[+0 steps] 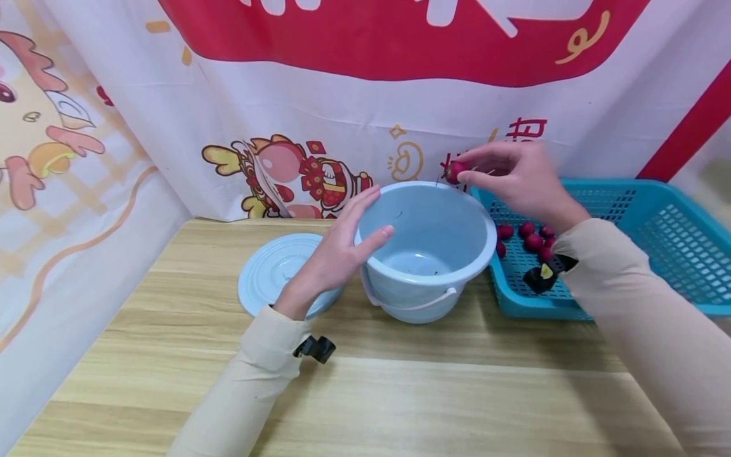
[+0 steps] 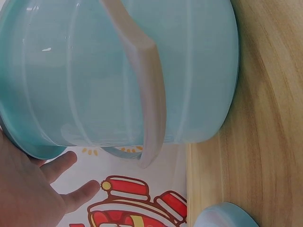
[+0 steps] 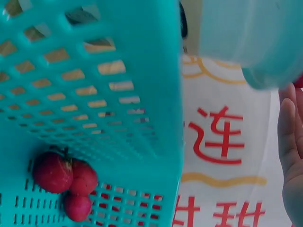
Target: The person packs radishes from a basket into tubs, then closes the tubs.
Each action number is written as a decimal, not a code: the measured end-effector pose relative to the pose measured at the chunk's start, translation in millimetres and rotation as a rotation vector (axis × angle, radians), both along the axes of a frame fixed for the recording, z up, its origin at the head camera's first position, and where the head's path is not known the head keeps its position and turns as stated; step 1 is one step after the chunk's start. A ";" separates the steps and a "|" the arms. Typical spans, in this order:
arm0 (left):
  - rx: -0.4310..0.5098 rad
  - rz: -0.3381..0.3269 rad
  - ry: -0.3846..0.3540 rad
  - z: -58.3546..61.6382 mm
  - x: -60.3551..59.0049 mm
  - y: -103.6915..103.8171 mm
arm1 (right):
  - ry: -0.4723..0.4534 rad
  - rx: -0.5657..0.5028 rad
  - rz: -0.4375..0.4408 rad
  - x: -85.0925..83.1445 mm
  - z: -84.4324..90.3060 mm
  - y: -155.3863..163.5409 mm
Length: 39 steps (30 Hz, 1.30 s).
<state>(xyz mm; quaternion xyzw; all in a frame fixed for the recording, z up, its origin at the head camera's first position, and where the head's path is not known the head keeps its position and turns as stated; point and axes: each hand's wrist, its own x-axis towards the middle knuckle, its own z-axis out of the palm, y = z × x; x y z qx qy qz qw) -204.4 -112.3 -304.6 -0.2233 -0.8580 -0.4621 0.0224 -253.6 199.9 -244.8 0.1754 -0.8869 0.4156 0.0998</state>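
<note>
Left hand (image 1: pixel 345 238) at the bucket (image 1: pixel 425 238), right hand (image 1: pixel 522 174) pinching a radish (image 1: pixel 455 172)
The lid (image 1: pixel 274 268) lies left on the worktop (image 1: pixel 400 400); straight left fingers touch the bucket's left rim. The radish is by the far-right rim, left of the basket (image 1: pixel 542 309). Loading seems in hand; the next move calls for centring it, then letting go.

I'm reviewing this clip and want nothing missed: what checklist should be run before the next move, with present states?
1. Radish held by the right hand: ok, pinched.
2. Bucket upright: ok.
3. Lid off the bucket: ok, lying on the table.
4. Left hand at the bucket's rim: ok.
5. Pinched radish fully over the opening: cannot tell; it appears near the far rim.
6. More radishes in the basket: ok.
</note>
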 end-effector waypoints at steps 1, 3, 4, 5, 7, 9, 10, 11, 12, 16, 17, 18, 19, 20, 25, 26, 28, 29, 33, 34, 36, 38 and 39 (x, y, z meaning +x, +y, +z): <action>0.000 0.000 -0.001 0.2 -0.1 -0.2 | 0.004 0.013 0.010 0.1 0.2 -3.5; -0.002 0.000 -0.002 0.5 0.0 -0.6 | 0.012 0.039 0.029 1.1 0.6 -10.1; -0.001 0.000 -0.003 0.5 -0.1 -0.6 | 0.015 0.049 0.038 1.6 0.8 -13.0; 0.000 -0.001 -0.005 0.6 -0.2 -0.6 | 0.022 0.061 0.045 1.8 0.5 -15.6; 0.000 -0.001 -0.005 0.7 -0.5 -0.6 | 0.031 0.090 0.057 2.1 0.2 -20.2; 0.000 -0.004 -0.005 1.0 -0.9 -0.4 | 0.040 0.116 0.067 1.2 -1.0 -24.1; 0.001 -0.005 -0.006 1.2 -1.1 -0.1 | 0.045 0.129 0.074 0.5 -1.8 -25.7; 0.001 -0.006 -0.007 1.3 -1.4 0.0 | 0.052 0.144 0.078 -0.3 -2.8 -27.1; 0.001 -0.006 -0.008 1.4 -1.6 0.2 | 0.058 0.156 0.083 -1.1 -3.9 -28.5; 0.003 -0.011 -0.011 1.5 -2.5 1.4 | 0.092 0.189 0.102 -4.4 -9.5 -32.2; 0.003 -0.012 -0.012 1.5 -2.6 1.6 | 0.102 0.196 0.108 -5.3 -11.1 -32.9; 0.003 -0.014 -0.012 1.3 -2.7 1.9 | 0.110 0.200 0.115 -5.9 -12.7 -33.6; 0.003 -0.015 -0.012 1.2 -2.8 2.1 | 0.117 0.204 0.123 -6.6 -14.4 -34.3; 0.003 -0.016 -0.011 1.2 -2.7 2.3 | 0.128 0.209 0.130 -6.9 -15.8 -35.0; 0.003 -0.012 -0.008 0.6 -1.8 1.5 | 0.157 0.231 0.160 -8.7 -21.7 -39.2; 0.003 -0.011 -0.007 0.4 -1.5 1.0 | 0.158 0.236 0.161 -8.7 -22.3 -40.1; 0.003 -0.007 -0.005 0.1 -0.7 -0.1 | 0.152 0.245 0.165 -8.8 -23.4 -41.7; 0.003 -0.007 -0.005 -0.1 -0.4 -0.7 | 0.150 0.248 0.168 -9.0 -23.9 -42.2; 0.003 -0.009 -0.004 -0.6 0.4 -1.7 | 0.154 0.251 0.175 -8.4 -25.3 -43.1; 0.003 -0.011 -0.004 -0.5 0.5 -1.6 | 0.157 0.249 0.175 -8.2 -25.5 -43.0; 0.005 -0.014 -0.003 -0.4 0.2 -0.9 | 0.160 0.242 0.172 -7.5 -25.8 -42.3; 0.006 -0.018 0.000 -0.2 -0.4 -0.1 | 0.160 0.238 0.169 -7.3 -25.8 -41.9; 0.006 -0.019 0.001 -0.1 -0.7 0.2 | 0.159 0.239 0.167 -7.1 -25.8 -41.7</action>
